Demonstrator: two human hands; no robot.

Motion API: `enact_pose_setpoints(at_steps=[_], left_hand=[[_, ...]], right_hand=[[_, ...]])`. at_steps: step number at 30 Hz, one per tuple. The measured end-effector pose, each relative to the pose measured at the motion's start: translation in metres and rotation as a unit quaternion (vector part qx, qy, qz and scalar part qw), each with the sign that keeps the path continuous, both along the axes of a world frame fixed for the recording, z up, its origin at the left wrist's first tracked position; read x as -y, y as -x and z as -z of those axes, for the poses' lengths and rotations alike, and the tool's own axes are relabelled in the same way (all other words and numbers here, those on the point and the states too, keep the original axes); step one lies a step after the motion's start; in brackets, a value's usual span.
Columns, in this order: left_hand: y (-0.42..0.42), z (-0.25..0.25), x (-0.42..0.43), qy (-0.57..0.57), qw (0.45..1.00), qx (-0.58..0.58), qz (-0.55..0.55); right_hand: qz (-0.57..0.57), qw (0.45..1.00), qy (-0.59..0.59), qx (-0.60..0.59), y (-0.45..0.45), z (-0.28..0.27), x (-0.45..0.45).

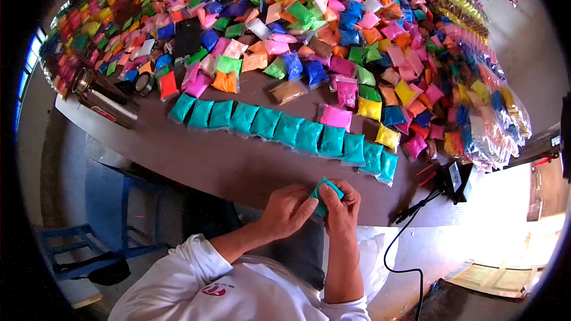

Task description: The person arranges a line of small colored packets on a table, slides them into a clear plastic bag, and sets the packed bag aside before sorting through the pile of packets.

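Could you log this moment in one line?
right hand: holding teal packet | left hand: at its edge | table: row of teal packets | beyond: multicoloured packet heap

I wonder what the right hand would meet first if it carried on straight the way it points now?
Beyond the held packet, the right hand would probably meet the teal row first, near its right end, though its height above the table is unclear.

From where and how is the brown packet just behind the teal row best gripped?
Probably pinch the brown packet by its two long edges, at mid-length, from above: it lies flat, longer than wide, with bare table along its near edge.
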State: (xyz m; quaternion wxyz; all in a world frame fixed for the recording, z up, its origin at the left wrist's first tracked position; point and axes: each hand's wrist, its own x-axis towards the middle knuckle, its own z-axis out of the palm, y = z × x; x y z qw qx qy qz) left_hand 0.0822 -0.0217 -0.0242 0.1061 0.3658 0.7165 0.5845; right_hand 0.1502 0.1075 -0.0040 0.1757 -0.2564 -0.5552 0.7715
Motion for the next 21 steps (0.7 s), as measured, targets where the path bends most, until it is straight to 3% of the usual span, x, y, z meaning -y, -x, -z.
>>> enact_pose_setpoints(at_steps=[8, 15, 21], left_hand=[[0.004, 0.001, 0.005, -0.015, 1.000, 0.014, 0.021], [0.004, 0.004, 0.005, -0.017, 0.999, -0.013, 0.034], [0.007, 0.002, 0.006, -0.015, 0.999, -0.001, 0.046]], right_hand=[[0.031, 0.997, 0.068, -0.022, 0.002, -0.005, 0.006], [0.001, 1.000, 0.009, 0.001, -0.003, 0.009, -0.003], [-0.020, 0.988, 0.142, -0.053, -0.001, -0.006, -0.007]])
